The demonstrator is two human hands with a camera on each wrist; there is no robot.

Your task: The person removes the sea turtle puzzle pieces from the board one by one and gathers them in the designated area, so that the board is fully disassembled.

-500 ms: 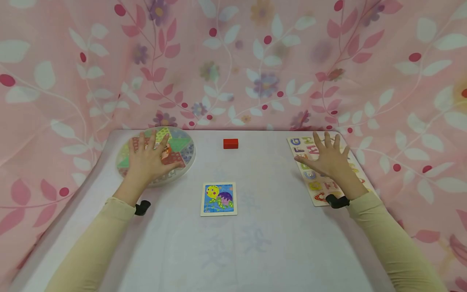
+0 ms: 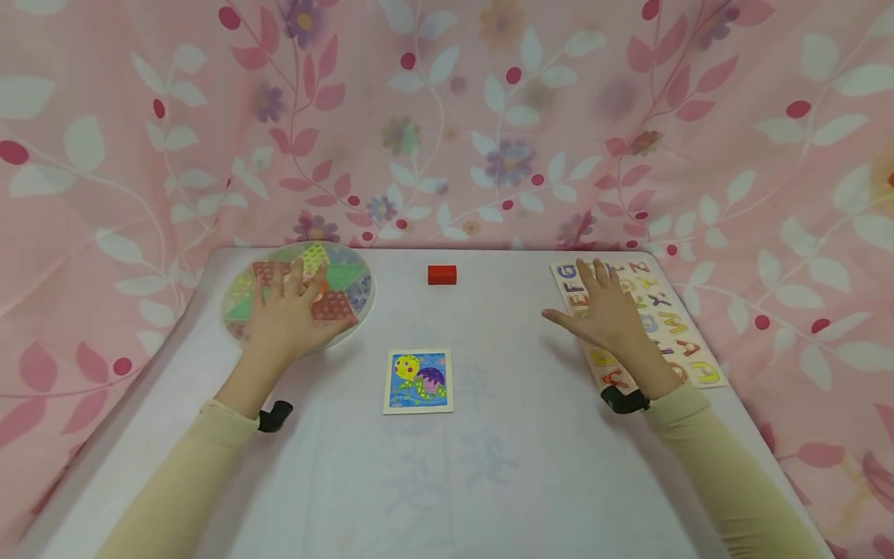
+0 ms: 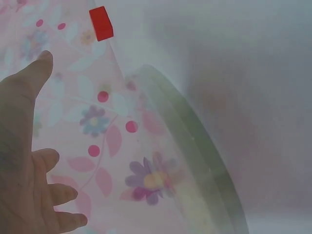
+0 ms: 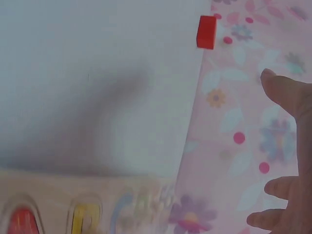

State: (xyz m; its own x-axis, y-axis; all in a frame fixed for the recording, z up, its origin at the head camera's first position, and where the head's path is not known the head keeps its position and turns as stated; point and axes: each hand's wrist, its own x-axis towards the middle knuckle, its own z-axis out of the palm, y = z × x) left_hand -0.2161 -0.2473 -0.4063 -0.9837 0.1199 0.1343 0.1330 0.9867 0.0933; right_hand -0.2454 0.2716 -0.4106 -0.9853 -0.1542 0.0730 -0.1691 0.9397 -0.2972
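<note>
Over the round, clear-lidded tray with coloured sections (image 2: 349, 276), my left hand (image 2: 286, 318) hovers with fingers spread and holds nothing. My right hand (image 2: 608, 314) is likewise spread and empty, above the left part of an alphabet puzzle board (image 2: 673, 322) and hiding some of its letters. Between the hands lies a small square picture puzzle (image 2: 419, 380) showing a yellow turtle-like animal and a purple shell. A red block (image 2: 441, 275) sits near the table's back edge. In the left wrist view the tray's rim (image 3: 190, 131) curves beside the left hand (image 3: 29, 146).
A white cloth (image 2: 489, 466) with faint markings covers the table. Behind it and at both sides hangs a pink floral curtain (image 2: 447, 116). Each wrist wears a small black device, seen on the left wrist (image 2: 275, 417) and right wrist (image 2: 624, 401).
My right hand has moved left and slightly toward me, uncovering the board's right-hand letters. The left hand has shifted slightly toward me. The things on the table stay where they were.
</note>
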